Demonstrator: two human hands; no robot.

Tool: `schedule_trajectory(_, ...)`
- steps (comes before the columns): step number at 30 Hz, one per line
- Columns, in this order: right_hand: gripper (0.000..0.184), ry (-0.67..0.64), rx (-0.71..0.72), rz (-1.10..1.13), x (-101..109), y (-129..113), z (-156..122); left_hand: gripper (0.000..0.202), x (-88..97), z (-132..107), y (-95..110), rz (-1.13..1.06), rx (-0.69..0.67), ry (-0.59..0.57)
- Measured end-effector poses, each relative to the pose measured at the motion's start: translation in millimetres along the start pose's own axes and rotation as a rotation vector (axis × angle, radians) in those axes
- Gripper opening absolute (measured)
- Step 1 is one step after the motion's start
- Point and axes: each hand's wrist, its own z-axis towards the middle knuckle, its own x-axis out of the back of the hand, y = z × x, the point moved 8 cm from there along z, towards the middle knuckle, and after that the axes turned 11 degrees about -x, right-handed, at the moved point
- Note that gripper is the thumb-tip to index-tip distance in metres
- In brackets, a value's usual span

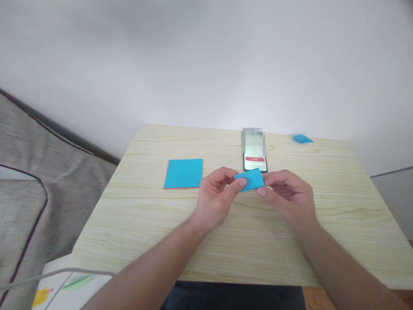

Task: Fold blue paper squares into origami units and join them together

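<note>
Between my hands, above the table, is a small folded piece of blue paper (252, 179). My left hand (217, 197) pinches its left end, thumb on top and fingers behind. At its right end, my right hand (288, 194) has thumb and forefinger closed on the lower right corner. Left of my hands lies a stack of square paper (183, 173), blue on top with a red edge showing beneath. A small pointed blue folded paper piece (302, 138) rests near the back right of the table.
A smartphone (254, 163) with a lit, partly blurred screen lies just beyond my hands on the light wooden table (145, 228). A white wall (206, 64) stands behind the table. Grey upholstered furniture (71, 185) and a pale cable (64, 271) are at left.
</note>
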Motion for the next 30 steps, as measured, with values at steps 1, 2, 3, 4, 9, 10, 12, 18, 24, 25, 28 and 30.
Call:
schedule_trajectory(1, 0.019, -0.004, 0.002, 0.002, 0.1, 0.2, 0.1, 0.024, -0.5, 0.2, -0.2, -0.018, 0.004, 0.002)
schedule_trajectory(2, 0.02, -0.009, 0.004, 0.002, 0.2, 0.4, 0.3, 0.024, -1.2, 0.5, -0.4, -0.039, 0.008, 0.003)
schedule_trajectory(3, 0.02, -0.014, 0.007, -0.003, 0.5, 0.6, 0.5, 0.024, -1.9, 0.7, -0.6, -0.06, 0.012, 0.004)
schedule_trajectory(4, 0.019, -0.017, 0.009, -0.012, 1.0, 0.8, 0.6, 0.024, -2.7, 0.9, -0.9, -0.082, 0.016, 0.003)
schedule_trajectory(9, 0.014, -0.028, -0.01, -0.08, 4.4, 3.6, 1.0, 0.024, -1.9, 1.1, -2.3, -0.097, 0.017, 0.003)
schedule_trajectory(10, 0.014, -0.033, -0.02, -0.088, 4.7, 4.2, 1.1, 0.023, -1.1, 1.0, -2.1, -0.079, 0.011, 0.0)
schedule_trajectory(12, 0.013, -0.04, -0.031, -0.091, 4.5, 4.1, 1.6, 0.021, 0.6, 0.6, -0.9, -0.037, -0.013, -0.009)
schedule_trajectory(18, 0.011, -0.029, -0.023, -0.023, 2.3, -1.2, 3.6, 0.018, 4.2, -2.2, 4.7, 0.135, -0.105, -0.023)
schedule_trajectory(24, 0.012, -0.015, -0.066, 0.01, 2.4, 2.9, 4.8, 0.016, 4.1, -3.9, 9.6, 0.209, -0.168, -0.026)
schedule_trajectory(25, 0.011, -0.008, -0.066, 0.006, 2.9, 3.1, 5.0, 0.016, 3.9, -3.7, 9.9, 0.207, -0.169, -0.03)
schedule_trajectory(28, 0.011, 0.012, -0.059, -0.009, 4.4, 2.9, 5.6, 0.014, 4.5, -2.6, 10.4, 0.19, -0.162, -0.028)
schedule_trajectory(30, 0.012, 0.023, -0.061, -0.016, 5.1, 3.1, 6.1, 0.015, 5.4, -1.9, 10.4, 0.183, -0.154, -0.02)
